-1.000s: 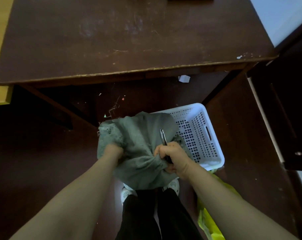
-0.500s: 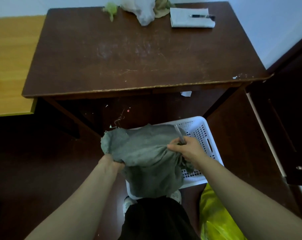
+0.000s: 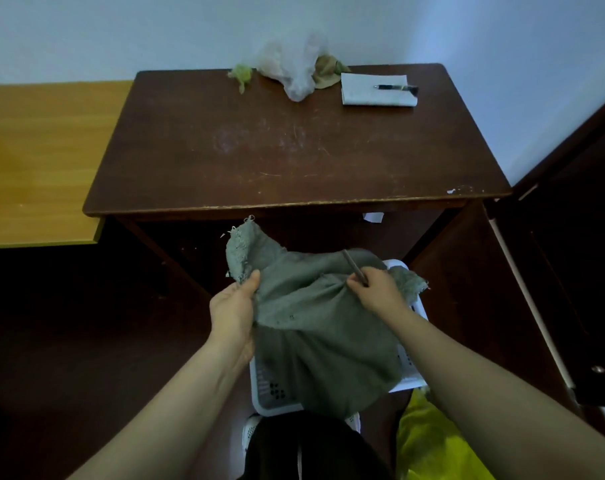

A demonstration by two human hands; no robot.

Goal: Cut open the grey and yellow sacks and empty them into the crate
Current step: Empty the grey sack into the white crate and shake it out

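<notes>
Both hands hold the grey sack (image 3: 322, 327) up, draped straight over the crate (image 3: 270, 393). Left hand (image 3: 233, 313) grips its frayed edge. Right hand (image 3: 377, 289) pinches cloth plus a thin tool (image 3: 354, 268). Yellow sack (image 3: 429, 445) lies low right, nearer the right hand.

Coarse matt woven cloth, frayed-edged, is seen on the grey sack (image 3: 315, 323). Smooth plastic is noted for the white perforated crate (image 3: 273, 393). The dark brown wooden desk (image 3: 294, 150) is scuffed and scratched.
</notes>
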